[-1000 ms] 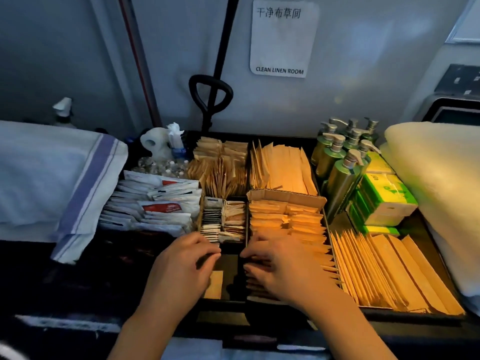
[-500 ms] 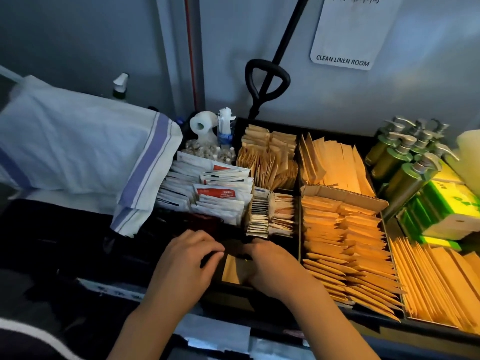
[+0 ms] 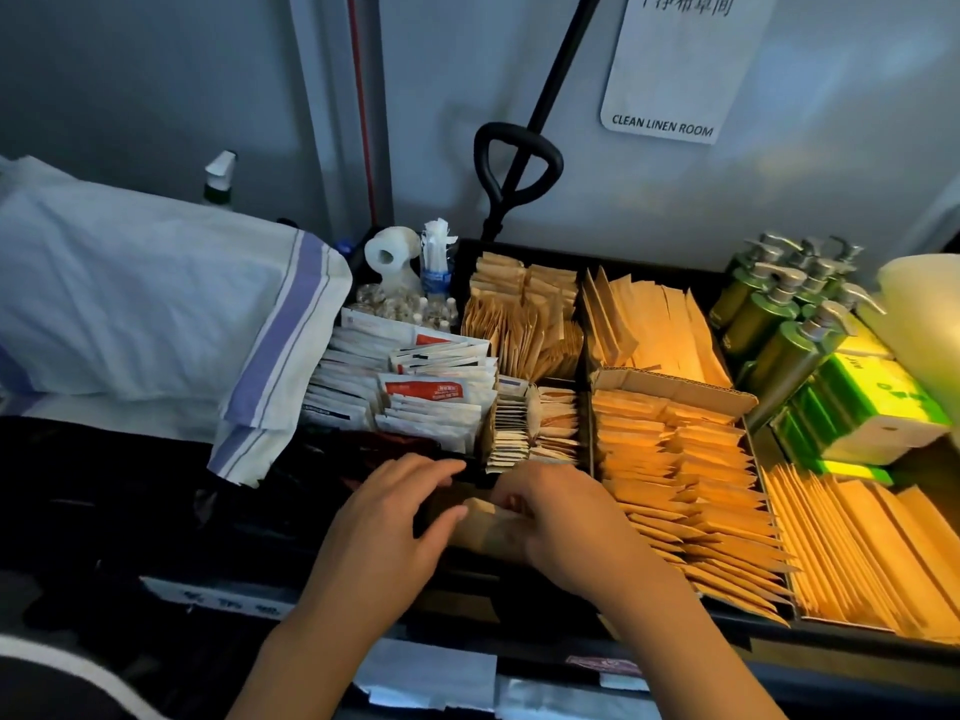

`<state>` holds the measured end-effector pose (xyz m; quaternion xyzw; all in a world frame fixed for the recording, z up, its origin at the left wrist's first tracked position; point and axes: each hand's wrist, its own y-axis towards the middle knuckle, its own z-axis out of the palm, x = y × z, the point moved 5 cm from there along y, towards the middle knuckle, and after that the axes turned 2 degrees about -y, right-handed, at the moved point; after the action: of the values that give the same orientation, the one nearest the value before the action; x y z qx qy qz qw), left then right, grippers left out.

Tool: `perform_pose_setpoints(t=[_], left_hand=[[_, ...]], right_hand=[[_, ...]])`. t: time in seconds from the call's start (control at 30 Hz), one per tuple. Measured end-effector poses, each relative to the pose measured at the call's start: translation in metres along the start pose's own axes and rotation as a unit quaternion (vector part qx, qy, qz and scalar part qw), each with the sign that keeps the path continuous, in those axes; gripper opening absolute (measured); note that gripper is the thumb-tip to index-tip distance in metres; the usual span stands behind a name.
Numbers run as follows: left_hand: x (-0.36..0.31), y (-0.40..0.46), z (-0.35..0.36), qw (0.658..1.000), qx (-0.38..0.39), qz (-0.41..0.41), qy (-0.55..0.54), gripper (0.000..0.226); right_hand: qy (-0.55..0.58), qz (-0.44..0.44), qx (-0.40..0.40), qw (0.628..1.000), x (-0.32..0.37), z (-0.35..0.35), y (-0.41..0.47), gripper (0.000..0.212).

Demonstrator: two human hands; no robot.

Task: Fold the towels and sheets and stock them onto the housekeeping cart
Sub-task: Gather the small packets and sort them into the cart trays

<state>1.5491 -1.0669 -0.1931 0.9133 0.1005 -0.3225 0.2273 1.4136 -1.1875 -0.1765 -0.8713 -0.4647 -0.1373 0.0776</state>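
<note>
Presently both hands work a brown paper packet (image 3: 480, 522) in the cart tray (image 3: 852, 636): left hand (image 3: 387, 532) rests relaxed fingers on it, right hand (image 3: 563, 522) curls around its edge (fingertips hidden). Folded striped towel (image 3: 156, 309) lies beyond the left hand.

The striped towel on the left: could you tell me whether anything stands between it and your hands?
Nothing visible does. Both the left hand and right hand are at a brown packet in the tray's near compartment; the towel lies to their left, with only dark cart surface between.
</note>
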Motion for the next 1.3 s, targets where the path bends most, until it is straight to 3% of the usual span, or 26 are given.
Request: perform_pose_setpoints(t=[0.1, 0.27, 0.5, 0.67, 0.93, 1.17, 1.3], left_hand=[[-0.014, 0.011, 0.006, 1.0, -0.004, 0.012, -0.019, 0.038], [-0.051, 0.037, 0.023, 0.997, -0.002, 0.048, -0.067, 0.019], [-0.111, 0.068, 0.067, 0.988, 0.031, 0.105, -0.106, 0.018], [-0.149, 0.084, 0.1, 0.987, 0.045, 0.145, -0.046, 0.018], [-0.177, 0.092, 0.134, 0.987, 0.076, 0.142, -0.008, 0.02], [-0.168, 0.088, 0.161, 0.988, 0.104, 0.104, 0.043, 0.019], [-0.161, 0.089, 0.172, 0.988, 0.111, 0.078, 0.076, 0.018]], right_hand=[[0.057, -0.01, -0.061, 0.997, -0.01, -0.029, -0.016, 0.017], [0.1, 0.015, -0.148, 0.984, -0.046, -0.061, -0.05, 0.023], [0.169, 0.041, -0.255, 0.951, -0.105, -0.094, -0.1, 0.024], [0.162, 0.072, -0.305, 0.936, -0.147, -0.111, -0.129, 0.016], [0.167, 0.103, -0.276, 0.941, -0.189, -0.111, -0.144, 0.014], [0.151, 0.138, -0.198, 0.959, -0.211, -0.085, -0.136, 0.015], [0.106, 0.107, -0.197, 0.969, -0.209, -0.081, -0.133, 0.016]])
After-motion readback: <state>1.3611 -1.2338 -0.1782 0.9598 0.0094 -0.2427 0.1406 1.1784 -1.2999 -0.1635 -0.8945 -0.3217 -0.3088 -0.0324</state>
